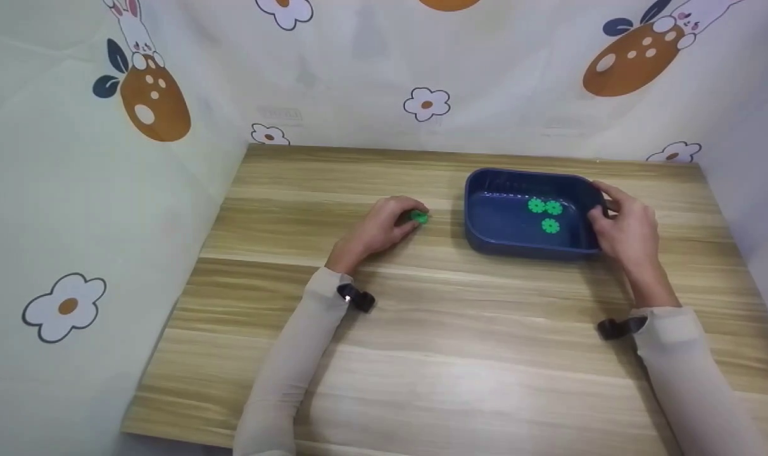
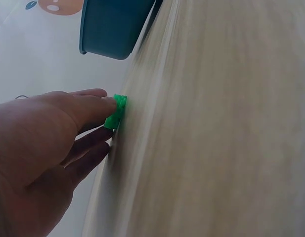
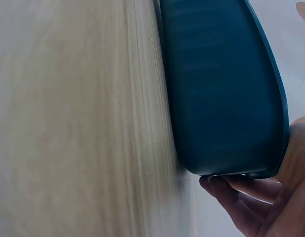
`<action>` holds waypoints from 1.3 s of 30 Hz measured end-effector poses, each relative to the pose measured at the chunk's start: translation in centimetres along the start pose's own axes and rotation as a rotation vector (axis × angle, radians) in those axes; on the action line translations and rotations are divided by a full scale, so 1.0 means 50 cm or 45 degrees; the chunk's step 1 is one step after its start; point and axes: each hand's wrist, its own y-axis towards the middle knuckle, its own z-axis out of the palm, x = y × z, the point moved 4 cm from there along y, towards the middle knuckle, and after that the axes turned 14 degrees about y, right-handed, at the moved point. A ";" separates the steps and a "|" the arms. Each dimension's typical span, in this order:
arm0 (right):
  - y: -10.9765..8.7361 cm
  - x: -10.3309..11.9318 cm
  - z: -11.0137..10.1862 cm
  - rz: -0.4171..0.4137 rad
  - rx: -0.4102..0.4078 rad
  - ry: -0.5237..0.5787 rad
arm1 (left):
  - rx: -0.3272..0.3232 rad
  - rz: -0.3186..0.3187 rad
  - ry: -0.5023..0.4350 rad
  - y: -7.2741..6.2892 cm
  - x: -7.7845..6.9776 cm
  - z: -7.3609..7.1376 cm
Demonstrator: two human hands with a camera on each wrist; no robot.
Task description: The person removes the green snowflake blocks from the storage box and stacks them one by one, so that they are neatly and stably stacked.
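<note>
My left hand (image 1: pixel 384 223) pinches a small green notched disc (image 1: pixel 420 217) between thumb and fingers, low over the table to the left of a dark blue bin. In the left wrist view, the green disc (image 2: pixel 116 111) shows at the fingertips, right at the wood surface. My right hand (image 1: pixel 630 229) grips the right end of the blue bin (image 1: pixel 529 251), thumb over the rim and fingers along the outside. Three green notched discs (image 1: pixel 550 225) lie flat inside the bin, toward its right half. From the right wrist, the bin (image 3: pixel 224 98) stands upright on the table.
The wood-grain table (image 1: pixel 447 354) stretches around both arms. Behind it hangs a pale curtain (image 1: pixel 358 82) printed with flowers, rabbits and orange fruit, which also runs down the left side. Each sleeve has a dark wrist camera (image 1: pixel 358 297) strapped at its cuff.
</note>
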 end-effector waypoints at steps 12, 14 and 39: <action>0.000 -0.002 0.001 0.002 0.011 0.010 | -0.002 0.007 -0.003 0.001 -0.001 -0.001; 0.000 -0.002 0.001 0.002 0.004 0.003 | -0.006 0.010 -0.002 0.001 -0.001 -0.002; -0.001 -0.003 0.002 0.000 -0.006 0.029 | -0.100 -0.121 -0.082 0.002 0.007 -0.015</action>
